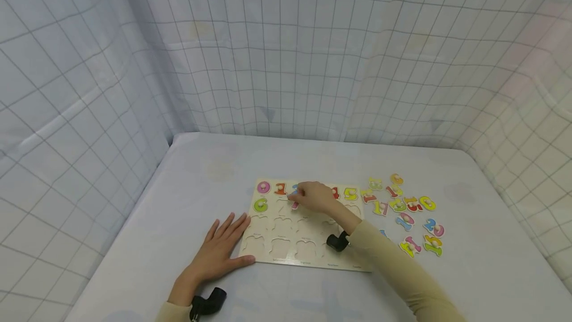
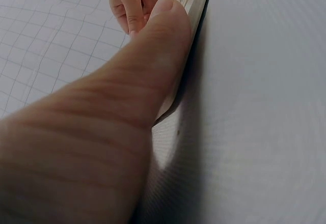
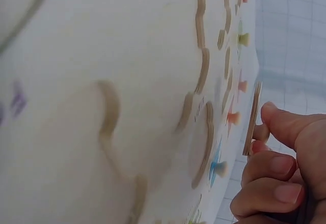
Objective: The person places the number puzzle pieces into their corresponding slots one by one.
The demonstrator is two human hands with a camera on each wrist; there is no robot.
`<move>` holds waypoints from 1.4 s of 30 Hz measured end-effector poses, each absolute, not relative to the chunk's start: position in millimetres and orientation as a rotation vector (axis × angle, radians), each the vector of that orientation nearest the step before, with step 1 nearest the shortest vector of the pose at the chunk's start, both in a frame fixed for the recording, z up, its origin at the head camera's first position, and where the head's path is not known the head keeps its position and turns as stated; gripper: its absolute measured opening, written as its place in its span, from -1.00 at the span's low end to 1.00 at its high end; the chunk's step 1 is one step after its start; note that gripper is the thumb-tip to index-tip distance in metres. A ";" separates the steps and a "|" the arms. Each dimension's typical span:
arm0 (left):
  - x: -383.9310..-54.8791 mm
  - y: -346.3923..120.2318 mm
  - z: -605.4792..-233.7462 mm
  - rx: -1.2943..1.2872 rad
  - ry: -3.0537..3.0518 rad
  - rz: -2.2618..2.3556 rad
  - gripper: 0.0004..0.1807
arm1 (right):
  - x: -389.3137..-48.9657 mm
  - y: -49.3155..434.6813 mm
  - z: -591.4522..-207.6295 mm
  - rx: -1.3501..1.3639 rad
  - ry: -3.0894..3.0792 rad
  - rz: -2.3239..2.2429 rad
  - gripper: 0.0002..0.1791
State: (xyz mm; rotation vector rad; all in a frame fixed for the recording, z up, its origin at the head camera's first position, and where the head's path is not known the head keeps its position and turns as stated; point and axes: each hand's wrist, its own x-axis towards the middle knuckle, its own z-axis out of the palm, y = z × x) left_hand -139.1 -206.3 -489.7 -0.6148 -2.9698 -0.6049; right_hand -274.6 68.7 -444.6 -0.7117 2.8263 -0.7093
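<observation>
My right hand (image 1: 315,197) pinches a wooden number piece (image 3: 253,119) by its round knob, with thumb and curled fingers. The piece is held on edge just above the puzzle board (image 1: 288,261); its pink lower end shows below the fingers in the head view, near a 7-shaped recess (image 1: 282,206). My left hand (image 1: 219,253) lies flat with fingers spread at the board's left side, thumb (image 2: 165,28) at its near corner. Set in the board are a purple 0 (image 1: 263,187), an orange 1 (image 1: 280,189), a yellow 5 (image 1: 350,194) and a green 6 (image 1: 260,205). My right hand hides part of the top row.
Right of the board, several loose two-digit pieces lie scattered on the white table (image 1: 214,173), among them a red-and-yellow 15 (image 1: 413,204) and a blue-and-pink 20 (image 1: 434,227). Gridded white cloth (image 1: 290,63) hangs round the back and sides.
</observation>
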 end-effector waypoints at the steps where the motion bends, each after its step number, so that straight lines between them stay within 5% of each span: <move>1: -139.2 -206.2 -489.8 -0.616 -2.970 -0.604 0.02 | -275.0 64.9 -445.3 -0.710 2.815 -0.715 -0.56; 42: -143.5 -206.3 -497.4 -0.590 -2.985 -0.574 0.05 | -274.6 35.1 -461.0 -0.684 2.832 -0.603 -0.55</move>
